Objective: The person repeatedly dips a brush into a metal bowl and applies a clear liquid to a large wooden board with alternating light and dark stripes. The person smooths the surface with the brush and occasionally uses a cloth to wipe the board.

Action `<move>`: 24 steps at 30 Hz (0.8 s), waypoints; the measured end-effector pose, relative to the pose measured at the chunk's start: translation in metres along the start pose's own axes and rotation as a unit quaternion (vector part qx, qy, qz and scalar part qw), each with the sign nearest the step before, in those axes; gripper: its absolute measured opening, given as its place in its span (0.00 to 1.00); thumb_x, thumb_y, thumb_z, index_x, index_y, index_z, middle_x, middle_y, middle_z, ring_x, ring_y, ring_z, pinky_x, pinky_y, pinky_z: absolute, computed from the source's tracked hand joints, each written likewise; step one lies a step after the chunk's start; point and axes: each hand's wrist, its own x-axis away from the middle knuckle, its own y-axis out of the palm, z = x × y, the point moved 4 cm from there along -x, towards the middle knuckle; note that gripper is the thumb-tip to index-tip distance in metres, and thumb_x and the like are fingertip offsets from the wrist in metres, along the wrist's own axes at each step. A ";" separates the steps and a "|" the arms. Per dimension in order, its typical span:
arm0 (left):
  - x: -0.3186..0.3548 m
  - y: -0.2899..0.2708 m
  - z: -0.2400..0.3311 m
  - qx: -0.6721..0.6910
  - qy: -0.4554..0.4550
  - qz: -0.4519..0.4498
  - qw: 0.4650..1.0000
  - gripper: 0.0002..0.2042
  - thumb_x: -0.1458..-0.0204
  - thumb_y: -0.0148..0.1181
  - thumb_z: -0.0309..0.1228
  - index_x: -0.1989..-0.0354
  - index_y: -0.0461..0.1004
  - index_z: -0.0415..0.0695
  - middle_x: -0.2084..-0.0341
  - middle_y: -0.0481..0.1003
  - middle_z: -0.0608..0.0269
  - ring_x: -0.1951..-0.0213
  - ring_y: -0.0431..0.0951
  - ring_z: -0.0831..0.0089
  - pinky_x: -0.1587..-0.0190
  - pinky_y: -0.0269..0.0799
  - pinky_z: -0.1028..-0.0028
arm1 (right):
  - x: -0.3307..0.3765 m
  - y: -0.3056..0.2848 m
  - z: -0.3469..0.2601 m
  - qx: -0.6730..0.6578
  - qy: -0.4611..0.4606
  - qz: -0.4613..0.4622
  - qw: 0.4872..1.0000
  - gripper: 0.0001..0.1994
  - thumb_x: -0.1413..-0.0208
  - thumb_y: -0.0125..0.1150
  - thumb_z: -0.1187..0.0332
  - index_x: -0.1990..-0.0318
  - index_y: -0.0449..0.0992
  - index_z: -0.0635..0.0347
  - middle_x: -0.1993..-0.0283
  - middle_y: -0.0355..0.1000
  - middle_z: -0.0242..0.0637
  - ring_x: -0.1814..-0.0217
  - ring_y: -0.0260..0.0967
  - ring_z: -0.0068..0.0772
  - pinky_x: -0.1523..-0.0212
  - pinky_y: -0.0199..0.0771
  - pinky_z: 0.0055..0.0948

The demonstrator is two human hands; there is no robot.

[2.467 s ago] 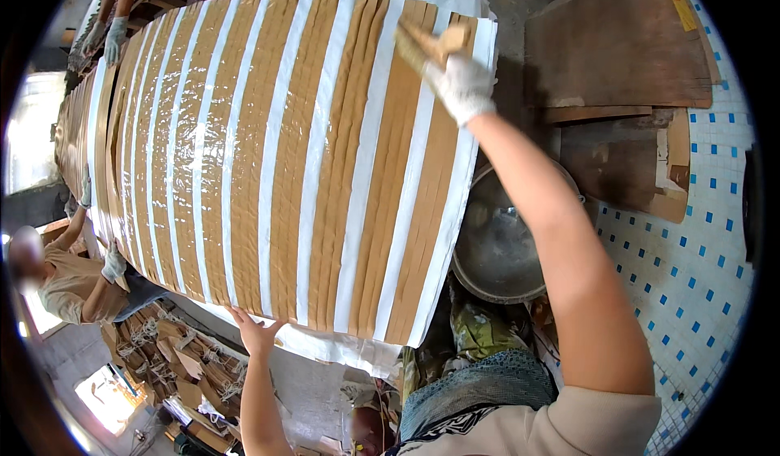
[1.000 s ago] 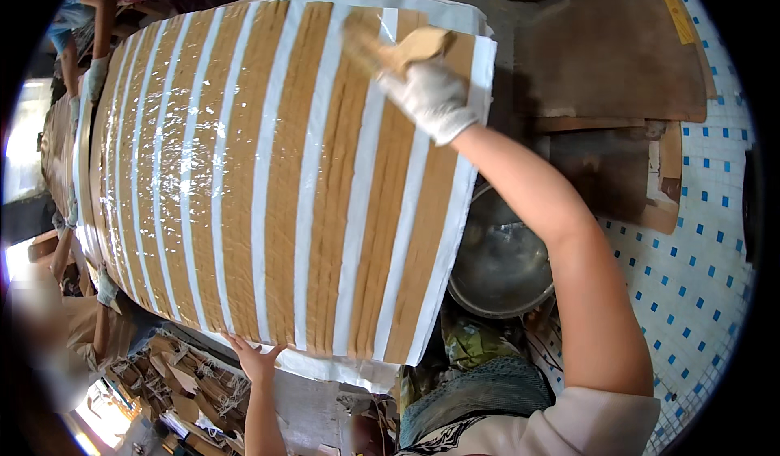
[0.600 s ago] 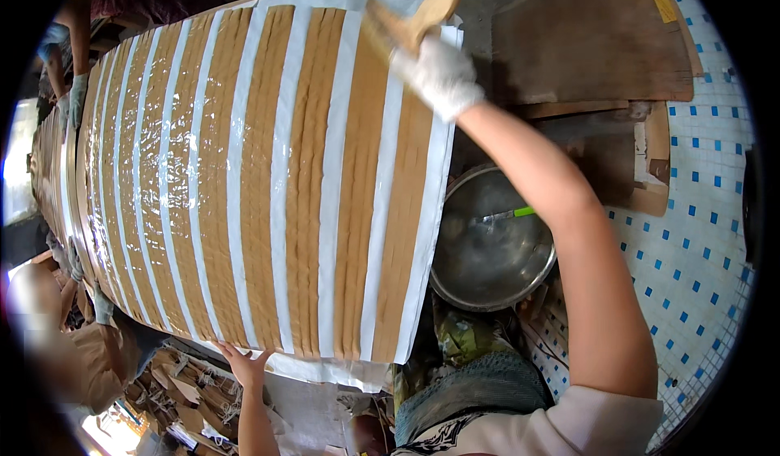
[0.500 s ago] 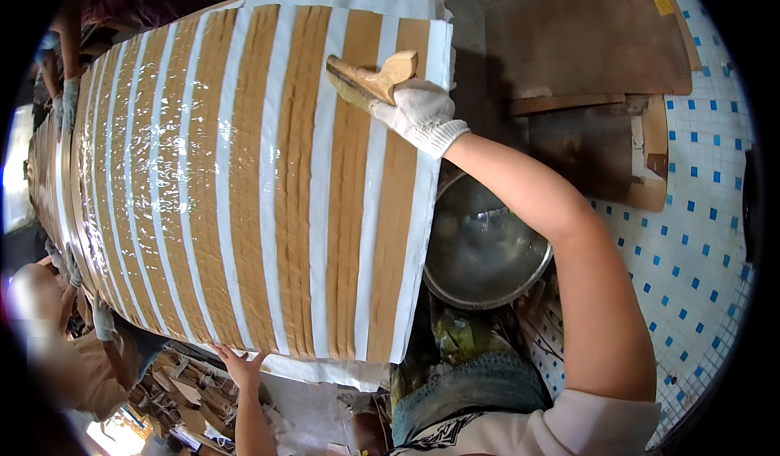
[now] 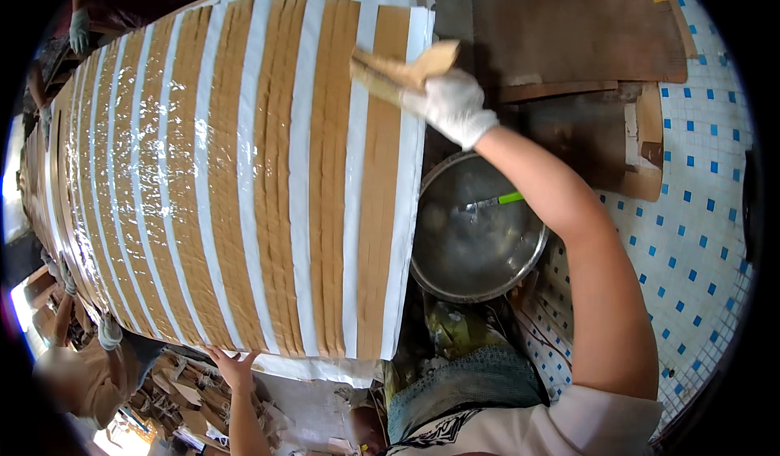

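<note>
My right hand, in a white knit glove, is closed on the wooden handle of a wide, flat paste brush. The brush is tilted over the far right end of a large stack of sheets, crossing a white band and the outermost brown strip; whether its bristles touch is unclear. The top layer carries brown strips set apart on white sheeting. The strips toward the left look wet and glossy, those at the right duller. My bare left hand rests at the stack's near edge, its fingers spread.
Right of the stack stands a round metal basin with a green-handled tool in it. Brown boards lie beyond. Co-workers' gloved hands are along the left end. Scrap pieces lie heaped below the near edge.
My right hand and the brush have moved right, toward the stack's right edge. My left hand keeps its place at the near edge. The green-handled tool in the basin has come into sight.
</note>
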 end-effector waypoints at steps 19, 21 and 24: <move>-0.009 0.006 -0.017 -0.001 0.019 0.002 1.000 0.63 0.65 0.82 0.37 0.27 0.37 0.34 0.26 0.33 0.47 0.37 0.66 0.55 0.50 0.80 0.67 | -0.071 -0.052 0.023 0.044 0.167 0.041 0.984 0.20 0.44 0.58 0.49 0.53 0.80 0.54 0.56 0.77 0.47 0.54 0.76 0.47 0.55 0.73 0.41; -0.010 0.003 -0.005 0.002 -0.025 -0.020 0.999 0.62 0.66 0.82 0.37 0.28 0.39 0.32 0.26 0.34 0.45 0.37 0.67 0.55 0.50 0.80 0.68 | -0.068 -0.046 0.007 -0.013 0.159 0.030 0.987 0.13 0.45 0.60 0.56 0.60 0.81 0.54 0.59 0.78 0.46 0.54 0.74 0.48 0.54 0.73 0.39; -0.014 0.005 -0.003 -0.010 0.022 0.010 1.000 0.62 0.66 0.82 0.38 0.28 0.39 0.31 0.26 0.35 0.44 0.37 0.67 0.55 0.50 0.80 0.69 | -0.023 0.035 -0.015 -0.139 0.008 0.002 0.990 0.20 0.40 0.53 0.48 0.50 0.79 0.49 0.48 0.77 0.38 0.47 0.74 0.40 0.52 0.76 0.37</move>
